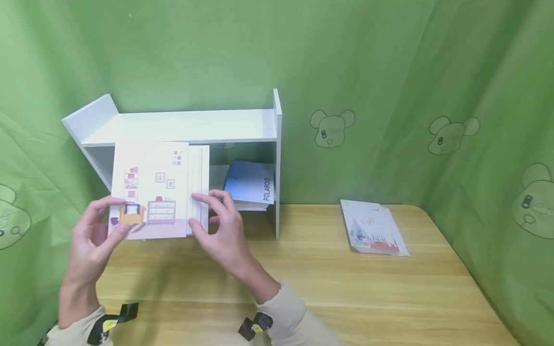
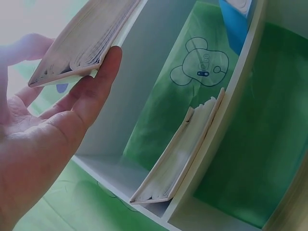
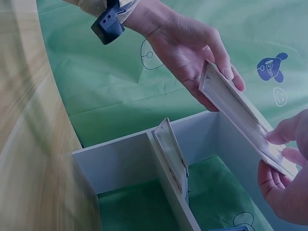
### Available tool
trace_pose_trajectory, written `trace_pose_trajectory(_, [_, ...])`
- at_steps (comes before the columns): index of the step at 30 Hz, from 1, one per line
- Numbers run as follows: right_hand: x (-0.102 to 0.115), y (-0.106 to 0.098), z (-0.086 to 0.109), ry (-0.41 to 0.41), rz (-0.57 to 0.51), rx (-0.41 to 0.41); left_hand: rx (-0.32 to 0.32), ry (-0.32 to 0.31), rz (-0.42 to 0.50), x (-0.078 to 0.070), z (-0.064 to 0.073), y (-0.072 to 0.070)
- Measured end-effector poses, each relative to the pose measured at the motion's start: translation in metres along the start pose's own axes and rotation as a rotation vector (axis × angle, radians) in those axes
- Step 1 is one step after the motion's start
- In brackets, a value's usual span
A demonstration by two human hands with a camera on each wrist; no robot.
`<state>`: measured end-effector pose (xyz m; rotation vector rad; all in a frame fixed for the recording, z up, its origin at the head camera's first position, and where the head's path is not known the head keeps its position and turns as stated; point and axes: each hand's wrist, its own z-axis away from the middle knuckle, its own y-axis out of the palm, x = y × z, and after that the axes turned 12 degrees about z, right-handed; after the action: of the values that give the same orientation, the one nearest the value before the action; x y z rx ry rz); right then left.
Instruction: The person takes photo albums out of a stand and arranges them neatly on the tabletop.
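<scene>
A picture book (image 1: 151, 192) with an illustrated room on its pale cover is held up before the shelf by both hands. My left hand (image 1: 93, 245) grips its left edge, thumb on the cover. At the opposite edge my right hand (image 1: 222, 226) pinches it near a pale strip; whether that strip is pages or a second book I cannot tell. In the left wrist view the book (image 2: 89, 41) shows its page edges, and the left hand (image 2: 53, 130) holds it. The right wrist view has the book (image 3: 240, 115) between the left hand (image 3: 185, 48) and right hand (image 3: 293, 168).
A white shelf unit (image 1: 195, 126) stands at the back left. Inside it lies a blue-and-white book (image 1: 251, 182) marked POLAROID. Another book (image 2: 178, 154) leans in a compartment. A pale illustrated book (image 1: 374, 228) lies on the wooden table (image 1: 329, 288) at right.
</scene>
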<state>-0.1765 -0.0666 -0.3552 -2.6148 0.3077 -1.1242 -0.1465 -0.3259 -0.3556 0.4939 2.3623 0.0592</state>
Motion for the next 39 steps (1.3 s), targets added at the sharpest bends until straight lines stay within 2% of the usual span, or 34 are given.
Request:
trace_pose_trajectory(9, [-0.002,-0.004,0.003,-0.002,-0.029,-0.008,0.002,-0.007,-0.017,0.002,-0.001,0.003])
trace_pose_trajectory(19, [-0.005,-0.011,0.004,-0.017,-0.011,-0.029,-0.009,-0.015,-0.026,0.008,-0.003,0.009])
trace_pose_trajectory(31, [-0.009,-0.019,0.004,-0.014,-0.008,-0.034,-0.022,0.004,-0.03,0.016,-0.005,0.016])
trace_pose_trajectory(39, [-0.011,-0.026,0.006,-0.017,0.006,-0.038,-0.007,-0.007,-0.028,0.021,-0.006,0.021])
